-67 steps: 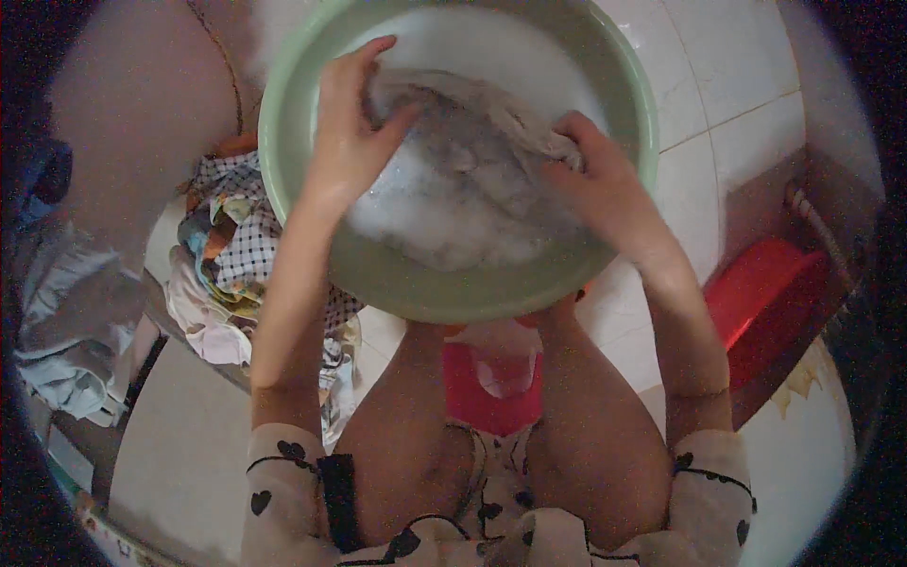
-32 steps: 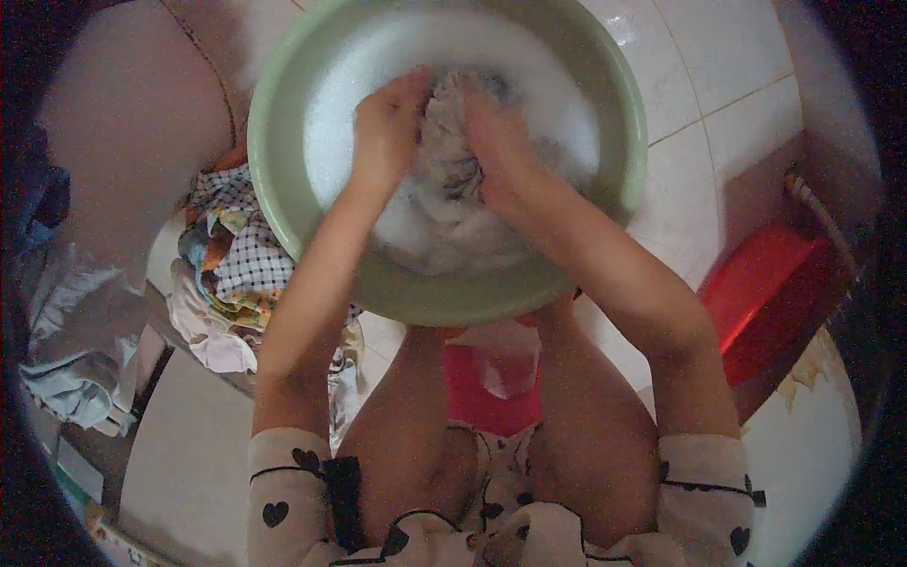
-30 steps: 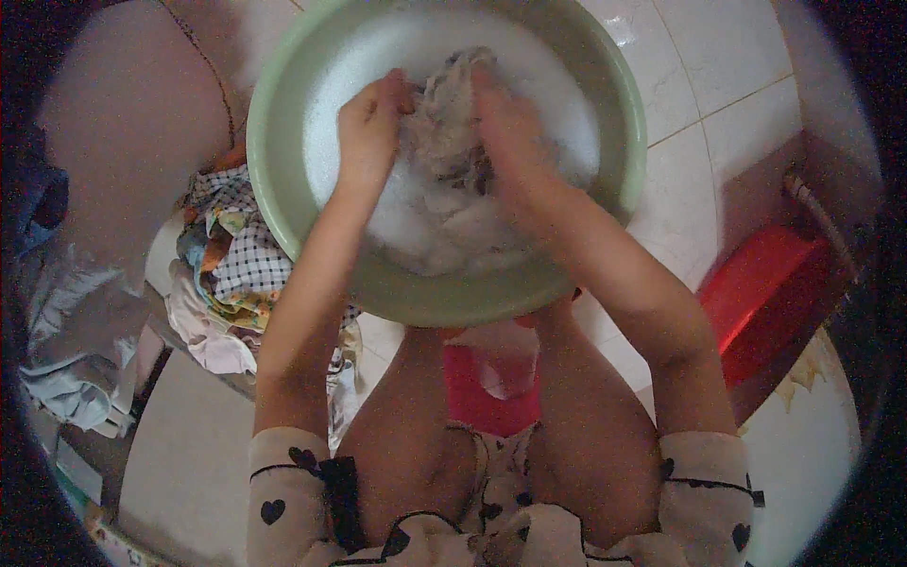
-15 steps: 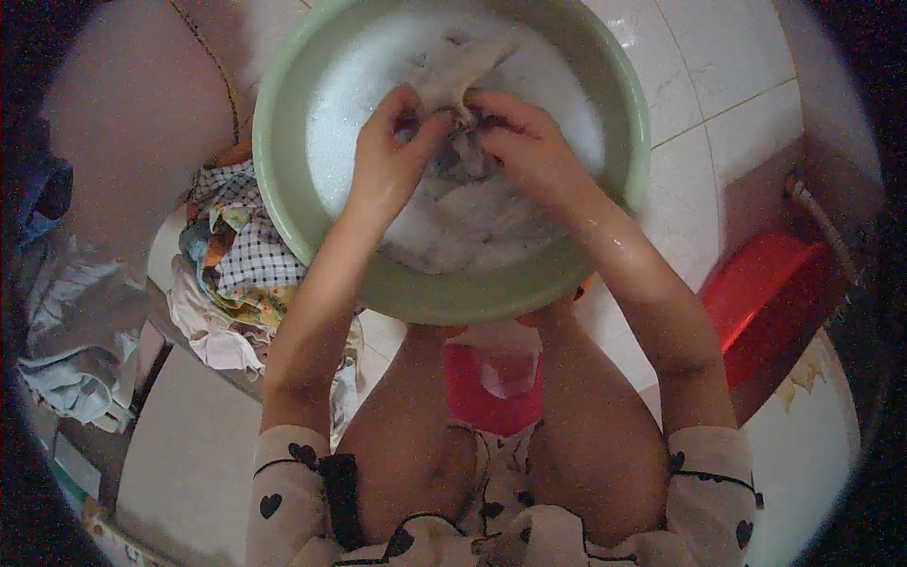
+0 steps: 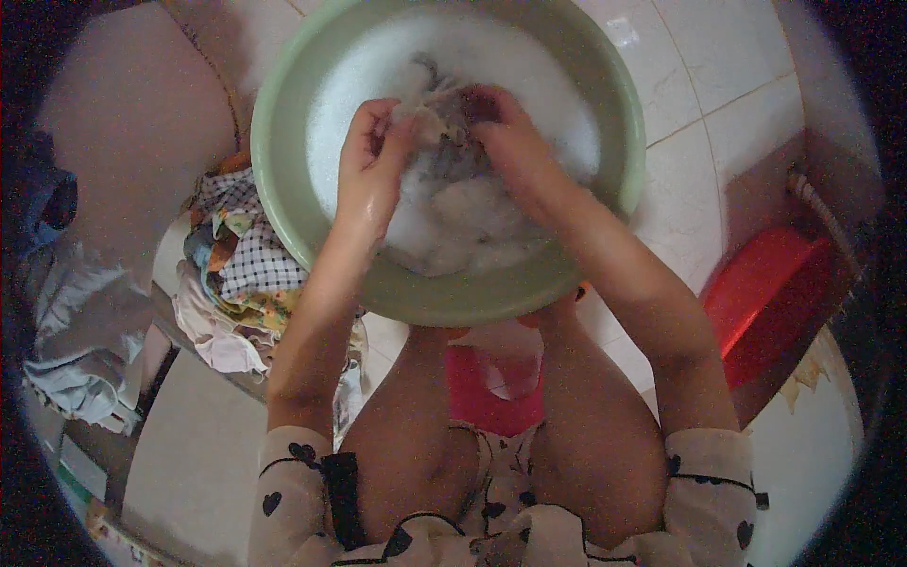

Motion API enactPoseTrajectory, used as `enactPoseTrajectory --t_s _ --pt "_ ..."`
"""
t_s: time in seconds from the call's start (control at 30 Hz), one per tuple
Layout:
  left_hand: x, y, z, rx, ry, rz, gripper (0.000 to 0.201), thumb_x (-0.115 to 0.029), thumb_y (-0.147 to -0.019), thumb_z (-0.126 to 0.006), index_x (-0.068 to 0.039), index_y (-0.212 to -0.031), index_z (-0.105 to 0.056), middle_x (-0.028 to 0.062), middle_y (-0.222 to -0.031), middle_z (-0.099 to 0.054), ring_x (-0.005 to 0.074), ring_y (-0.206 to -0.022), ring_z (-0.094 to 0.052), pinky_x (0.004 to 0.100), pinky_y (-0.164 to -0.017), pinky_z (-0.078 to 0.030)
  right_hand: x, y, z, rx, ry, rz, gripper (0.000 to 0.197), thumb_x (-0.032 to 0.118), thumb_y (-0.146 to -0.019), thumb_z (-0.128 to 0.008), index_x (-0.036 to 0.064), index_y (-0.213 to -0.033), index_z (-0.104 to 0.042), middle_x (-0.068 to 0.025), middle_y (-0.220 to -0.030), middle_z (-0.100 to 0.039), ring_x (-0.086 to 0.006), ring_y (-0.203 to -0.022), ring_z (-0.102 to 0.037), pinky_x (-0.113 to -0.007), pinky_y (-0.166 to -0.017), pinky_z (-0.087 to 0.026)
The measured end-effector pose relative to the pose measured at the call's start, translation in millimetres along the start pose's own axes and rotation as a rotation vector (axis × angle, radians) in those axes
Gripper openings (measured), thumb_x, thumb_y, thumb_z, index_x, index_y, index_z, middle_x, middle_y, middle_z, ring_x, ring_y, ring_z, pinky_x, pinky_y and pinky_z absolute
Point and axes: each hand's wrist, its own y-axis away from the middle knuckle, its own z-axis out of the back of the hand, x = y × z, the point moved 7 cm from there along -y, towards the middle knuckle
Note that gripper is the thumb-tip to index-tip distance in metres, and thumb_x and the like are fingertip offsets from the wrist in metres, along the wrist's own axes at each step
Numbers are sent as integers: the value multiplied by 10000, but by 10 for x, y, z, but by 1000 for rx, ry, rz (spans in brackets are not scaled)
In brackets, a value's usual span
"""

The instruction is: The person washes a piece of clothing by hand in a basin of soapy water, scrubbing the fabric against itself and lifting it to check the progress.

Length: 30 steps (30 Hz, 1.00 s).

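Observation:
A big pale green basin stands before me, full of white suds with wet cloth soaking in it. Between my hands hangs a wet, light greyish garment, bunched up, its exact kind unclear. My left hand pinches its left side with closed fingers. My right hand grips the other side, the fingertips partly hidden behind the cloth. Below them, more pale fabric lies wet among the foam.
Left of the basin is a heap of clothes, checked, flowered and pale pink. Grey-blue cloth lies farther left. A red plastic container stands at right, on white floor tiles. Something pink is between my legs.
My left hand has shifted slightly left and down, and my right hand has turned inward. The garment between them is bunched differently, with a pale part now at the left fingers.

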Motion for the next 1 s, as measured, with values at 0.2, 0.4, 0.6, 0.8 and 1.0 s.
enactPoseTrajectory --t_s 0.2,0.4,0.6,0.8,1.0 --pt "-129 183 -94 -8 611 155 206 -172 -883 -474 -71 -1063 -478 -10 -907 -549 70 -733 -503 199 -623 -396 -131 -258 -98 595 -55 51 424 65 -748 -537 17 -1160 -450 -80 -1053 -559 -189 -958 -539 -312 -860 -423" --pt "-10 227 119 -15 658 193 154 -179 -866 -501 -92 -993 -493 -16 -892 -545 77 -785 -505 220 -695 -398 -60 -17 -172 674 -340 -396 473 62 -744 -586 1 -1183 -421 -96 -1083 -559 -200 -968 -556 -356 -851 -453" --pt "19 96 596 -322 573 -74 84 -147 -852 -508 -96 -915 -486 -23 -794 -497 78 -720 -472 219 -666 -377 280 85 191 441 -226 -216 494 107 -749 -610 18 -1191 -409 -108 -1051 -566 -225 -957 -559 -402 -810 -462" --pt "-192 -41 201 -273 -750 -395 256 -164 -832 -533 -112 -1081 -509 81 -849 -521 261 -750 -509 354 -682 -403 413 -160 582 -347 810 598 436 192 -761 -599 -1 -1134 -479 -186 -1108 -525 -320 -916 -572 -415 -839 -445" --pt "330 -559 -30 32 -1153 -170 303 -282 -807 -549 -139 -1074 -562 255 -1036 -516 364 -884 -539 419 -771 -437 116 -352 -50 -16 1213 413 345 112 -795 -495 66 -1137 -486 -197 -1096 -517 -351 -951 -533 -427 -778 -442"
